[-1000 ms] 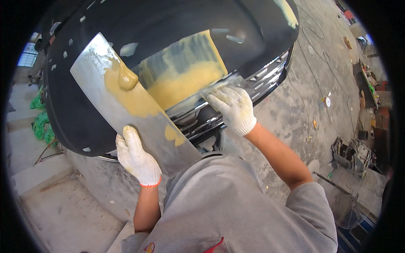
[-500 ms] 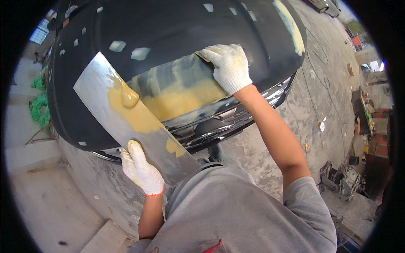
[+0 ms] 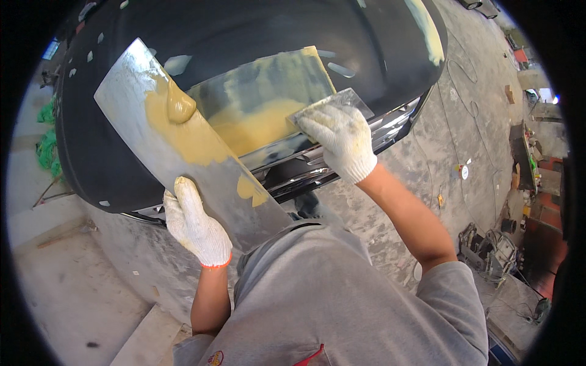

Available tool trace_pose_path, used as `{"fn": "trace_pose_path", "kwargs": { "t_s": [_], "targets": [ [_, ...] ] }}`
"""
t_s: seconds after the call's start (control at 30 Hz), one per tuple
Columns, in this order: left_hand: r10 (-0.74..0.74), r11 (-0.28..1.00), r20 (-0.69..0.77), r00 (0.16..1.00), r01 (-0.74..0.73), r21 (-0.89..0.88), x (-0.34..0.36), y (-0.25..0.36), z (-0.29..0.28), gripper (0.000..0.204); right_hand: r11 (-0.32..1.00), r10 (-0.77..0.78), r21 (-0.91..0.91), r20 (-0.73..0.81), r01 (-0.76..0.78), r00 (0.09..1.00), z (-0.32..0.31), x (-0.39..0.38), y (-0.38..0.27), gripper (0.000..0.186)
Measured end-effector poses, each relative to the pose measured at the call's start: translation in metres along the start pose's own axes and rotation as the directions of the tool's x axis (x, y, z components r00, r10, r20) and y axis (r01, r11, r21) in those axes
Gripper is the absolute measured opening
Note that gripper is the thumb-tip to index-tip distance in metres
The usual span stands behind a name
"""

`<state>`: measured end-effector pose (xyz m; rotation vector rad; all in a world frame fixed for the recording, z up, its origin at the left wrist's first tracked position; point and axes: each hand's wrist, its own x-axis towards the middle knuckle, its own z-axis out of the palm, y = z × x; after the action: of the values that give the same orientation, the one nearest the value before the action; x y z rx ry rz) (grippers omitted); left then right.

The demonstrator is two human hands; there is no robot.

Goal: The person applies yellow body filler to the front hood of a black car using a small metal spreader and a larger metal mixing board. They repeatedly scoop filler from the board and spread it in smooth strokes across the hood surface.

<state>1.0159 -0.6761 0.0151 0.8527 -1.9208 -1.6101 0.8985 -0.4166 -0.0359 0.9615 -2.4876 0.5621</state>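
Note:
My left hand (image 3: pixel 198 226), in a white knit glove, grips the long metal mixing board (image 3: pixel 131 107), which leans against my body. A blob of ochre filler (image 3: pixel 181 105) and a thinner smear lie on the board. My right hand (image 3: pixel 339 137), also gloved, is closed on a flat metal spreader (image 3: pixel 317 113) at the lower right edge of a filler patch (image 3: pixel 244 128) on the black car hood (image 3: pixel 360 43). The patch is thicker yellow along its lower part and thin, streaky grey-green higher up.
Just below the hood is the chrome grille (image 3: pixel 305 177). Cables trail over the grey floor (image 3: pixel 464 140) at the right, near cluttered shelves (image 3: pixel 525 158) and dark metal equipment (image 3: pixel 494 256). Green netting (image 3: pixel 49 149) and a concrete ledge (image 3: pixel 73 268) are at the left.
My right hand went up to the top of the patch, then came back down to its lower right edge with the spreader. The view shifted; my left hand still holds the board.

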Motion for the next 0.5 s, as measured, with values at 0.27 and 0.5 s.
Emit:
{"fn": "trace_pose_path", "kwargs": {
  "t_s": [0.27,0.5],
  "targets": [
    [0.096,0.992,0.046,0.994,-0.091,-0.086,-0.012,0.001,0.020,0.039,0.999,0.048,-0.004,-0.043,-0.048,0.998,0.017,-0.050,-0.007,0.047],
    [0.134,0.991,0.078,0.988,-0.136,0.009,-0.035,-0.013,0.066,0.047,0.849,0.436,0.445,-0.286,-0.285,0.853,-0.059,-0.029,-0.043,0.037]
  ]
}}
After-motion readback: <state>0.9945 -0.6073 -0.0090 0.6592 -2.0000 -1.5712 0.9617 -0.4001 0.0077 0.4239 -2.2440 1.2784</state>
